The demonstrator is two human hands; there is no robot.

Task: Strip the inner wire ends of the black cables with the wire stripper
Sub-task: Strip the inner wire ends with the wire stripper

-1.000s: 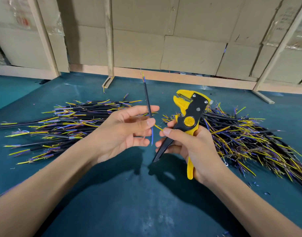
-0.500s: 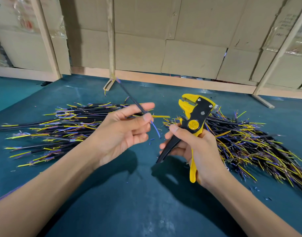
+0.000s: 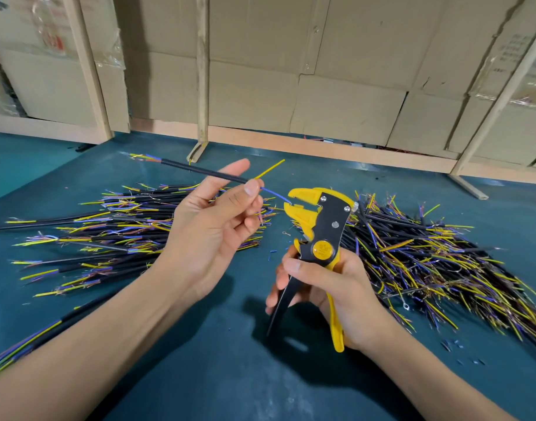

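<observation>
My left hand [image 3: 213,229] pinches a black cable [image 3: 199,171] between thumb and fingers. The cable lies nearly level, pointing up and left. Its blue inner wire [image 3: 275,195] reaches right into the jaws of the yellow-and-black wire stripper [image 3: 318,235], while its yellow wire [image 3: 269,169] sticks up to the right. My right hand [image 3: 330,287] grips the stripper's handles, jaws pointing left and standing apart. A pile of black cables [image 3: 108,235] lies left, behind my left hand. Another pile of cables [image 3: 427,256] lies right.
The work surface is a dark teal mat [image 3: 230,360] with small bits of cut insulation [image 3: 452,344] scattered on it. Cardboard boxes [image 3: 336,71] and wooden posts [image 3: 202,71] stand along the back edge. A loose cable [image 3: 26,341] lies under my left forearm.
My left hand has tipped the cable from upright to nearly level and brought its blue wire to the stripper. My right hand has turned the stripper's jaws left toward the wire.
</observation>
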